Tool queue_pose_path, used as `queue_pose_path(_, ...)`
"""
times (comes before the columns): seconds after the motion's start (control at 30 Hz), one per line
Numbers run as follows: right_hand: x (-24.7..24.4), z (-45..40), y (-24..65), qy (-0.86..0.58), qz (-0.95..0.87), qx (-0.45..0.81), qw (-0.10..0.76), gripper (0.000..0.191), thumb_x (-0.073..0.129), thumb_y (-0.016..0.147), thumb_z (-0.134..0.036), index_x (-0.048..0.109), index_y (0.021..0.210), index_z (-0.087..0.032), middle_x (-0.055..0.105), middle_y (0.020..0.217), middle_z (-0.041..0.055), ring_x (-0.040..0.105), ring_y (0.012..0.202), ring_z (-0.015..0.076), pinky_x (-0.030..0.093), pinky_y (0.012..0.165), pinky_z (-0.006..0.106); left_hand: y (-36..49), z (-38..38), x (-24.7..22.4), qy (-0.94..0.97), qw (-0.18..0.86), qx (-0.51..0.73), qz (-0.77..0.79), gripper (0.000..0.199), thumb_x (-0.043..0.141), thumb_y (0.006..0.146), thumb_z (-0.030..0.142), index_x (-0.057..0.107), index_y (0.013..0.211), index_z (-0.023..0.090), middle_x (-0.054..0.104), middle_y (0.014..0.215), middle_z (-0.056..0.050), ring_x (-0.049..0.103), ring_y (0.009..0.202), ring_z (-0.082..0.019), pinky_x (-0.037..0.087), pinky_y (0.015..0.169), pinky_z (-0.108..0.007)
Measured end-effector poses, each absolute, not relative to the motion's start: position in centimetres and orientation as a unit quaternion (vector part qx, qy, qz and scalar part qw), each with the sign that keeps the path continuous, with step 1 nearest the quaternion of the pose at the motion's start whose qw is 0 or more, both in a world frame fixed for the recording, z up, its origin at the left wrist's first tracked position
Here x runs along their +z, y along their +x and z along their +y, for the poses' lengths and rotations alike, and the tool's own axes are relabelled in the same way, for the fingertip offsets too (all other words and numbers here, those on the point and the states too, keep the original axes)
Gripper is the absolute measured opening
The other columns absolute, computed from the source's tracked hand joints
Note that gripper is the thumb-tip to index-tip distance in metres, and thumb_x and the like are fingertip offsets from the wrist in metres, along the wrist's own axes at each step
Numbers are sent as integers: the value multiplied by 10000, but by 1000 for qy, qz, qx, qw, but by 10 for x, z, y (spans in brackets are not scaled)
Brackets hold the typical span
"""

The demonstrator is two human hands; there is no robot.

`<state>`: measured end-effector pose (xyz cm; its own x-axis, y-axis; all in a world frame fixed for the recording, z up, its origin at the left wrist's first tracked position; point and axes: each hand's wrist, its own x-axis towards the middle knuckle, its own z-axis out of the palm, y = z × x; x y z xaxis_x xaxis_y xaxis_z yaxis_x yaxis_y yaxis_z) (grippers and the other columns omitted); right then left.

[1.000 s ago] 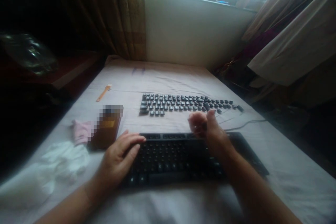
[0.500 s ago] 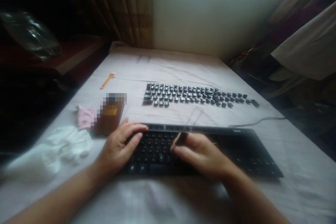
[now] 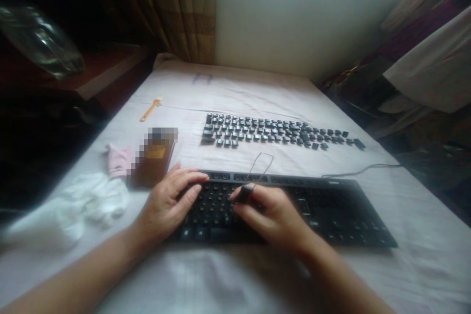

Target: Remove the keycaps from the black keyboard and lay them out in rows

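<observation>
A black computer keyboard [image 3: 349, 211] lies across the cloth in front of me, many of its key positions on the left and middle bare of caps. My left hand [image 3: 171, 201] rests on its left end, thumb and fingers stretched out and apart. Over the middle of the keyboard, my right hand [image 3: 274, 213] is closed around the dark handle of a wire keycap puller [image 3: 246, 194]. The puller's thin wire loop sticks up and away from me, past the back edge of the keyboard. Several rows of loose black keycaps [image 3: 253, 130] are laid out behind it.
A brown box [image 3: 152, 162], partly pixelated, stands left of the keyboard beside a pink cloth [image 3: 117, 159] and a crumpled white cloth [image 3: 95, 201]. An orange-handled brush [image 3: 150, 110] lies farther back. The keyboard's cable [image 3: 362, 171] runs off to the right.
My right hand has shifted slightly left over the keys with the keycap puller, whose wire loop shows more sharply. My left hand stays in place on the keyboard.
</observation>
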<state>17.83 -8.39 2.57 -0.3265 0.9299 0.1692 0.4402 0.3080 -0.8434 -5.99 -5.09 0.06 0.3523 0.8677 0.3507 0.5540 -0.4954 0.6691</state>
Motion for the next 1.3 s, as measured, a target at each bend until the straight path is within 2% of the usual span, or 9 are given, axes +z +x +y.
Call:
queue_pose_path(0.17,23,-84,176,-450,-756,330,343,100,593,879,-194,688,911,-192,749,812,27,692,700,151,533,662,230,-61,-52,-2,796,219,352,441,230,501,940,286,680,1078,243,735,1105,-37,661,1103,-221,313,1158,-529)
queue_pose_path(0.4,19,-85,171,-401,-814,261,328,110,572,902,-166,680,918,-184,743,844,55,686,730,158,539,707,253,-60,-52,0,791,229,346,449,236,493,938,306,682,1066,244,731,1111,-36,655,1105,-220,306,1163,-507)
queue_pose_path(0.57,15,-85,168,-393,-833,222,321,127,556,917,-187,682,903,-180,706,798,58,640,681,152,513,651,244,-60,-51,-1,798,230,344,438,227,497,942,297,670,1082,253,731,1113,-26,645,1121,-218,303,1164,-508)
queue_pose_path(0.67,17,-85,168,-380,-849,218,296,137,545,933,-201,670,888,-168,670,766,53,603,662,149,478,608,236,-61,-51,-2,803,222,341,435,227,494,945,287,666,1087,247,726,1123,-29,643,1123,-216,286,1169,-526)
queue_pose_path(0.8,21,-85,168,-378,-849,236,283,185,497,959,-196,603,809,-177,630,760,39,563,670,143,467,628,244,-61,-51,-2,811,211,341,426,232,495,950,274,666,1100,227,720,1127,-46,636,1130,-216,275,1174,-530)
queue_pose_path(1.03,22,-86,167,-393,-831,263,292,132,483,963,-180,559,856,-191,616,790,26,558,683,141,466,643,245,-60,-51,-3,821,193,329,425,253,469,967,264,655,1131,217,712,1151,-58,625,1147,-219,272,1174,-531)
queue_pose_path(1.13,25,-86,169,-413,-797,302,320,145,493,952,-200,567,827,-196,630,772,21,574,679,140,481,648,249,-60,-51,-4,822,188,330,424,257,458,970,256,656,1127,208,713,1147,-62,627,1141,-221,277,1169,-534)
queue_pose_path(1.3,28,-83,178,-467,-628,441,438,200,515,941,-335,581,819,-191,600,659,-8,580,578,123,496,564,235,-60,-52,-3,831,168,324,420,254,461,969,258,656,1122,201,721,1130,-70,640,1116,-226,304,1149,-538)
